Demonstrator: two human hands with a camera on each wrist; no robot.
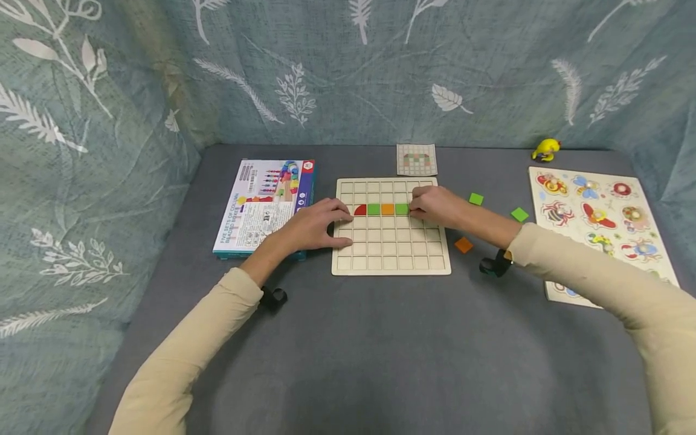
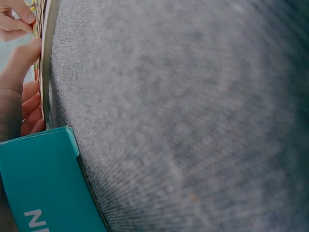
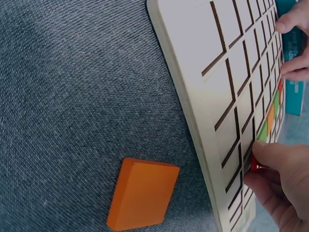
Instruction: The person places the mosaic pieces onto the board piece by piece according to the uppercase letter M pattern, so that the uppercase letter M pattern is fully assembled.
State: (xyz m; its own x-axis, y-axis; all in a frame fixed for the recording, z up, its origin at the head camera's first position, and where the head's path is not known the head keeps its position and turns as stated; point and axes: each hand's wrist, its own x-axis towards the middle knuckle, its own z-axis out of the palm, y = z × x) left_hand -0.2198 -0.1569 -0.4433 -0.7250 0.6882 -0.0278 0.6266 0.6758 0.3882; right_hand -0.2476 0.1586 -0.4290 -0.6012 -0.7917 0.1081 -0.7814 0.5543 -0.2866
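Note:
A wooden grid board (image 1: pixel 390 263) lies on the table. Along one of its rows run a red rounded piece (image 1: pixel 360 210), a green square (image 1: pixel 373 209), an orange square (image 1: pixel 387 209) and another green square (image 1: pixel 401 209). At the right end of that row my right hand (image 1: pixel 435 206) pinches a red piece (image 3: pixel 254 163) between thumb and finger, which mostly hide it. My left hand (image 1: pixel 312 226) rests at the board's left edge, fingers extended and thumb apart, gripping nothing.
Loose green tiles (image 1: pixel 476 199) and an orange tile (image 3: pixel 145 195) lie right of the board. Behind it is a pattern card (image 1: pixel 416 169). A boxed bead set (image 1: pixel 266 220) stands left; an insect picture board (image 1: pixel 573 211) and a yellow toy (image 1: pixel 546 149) are right.

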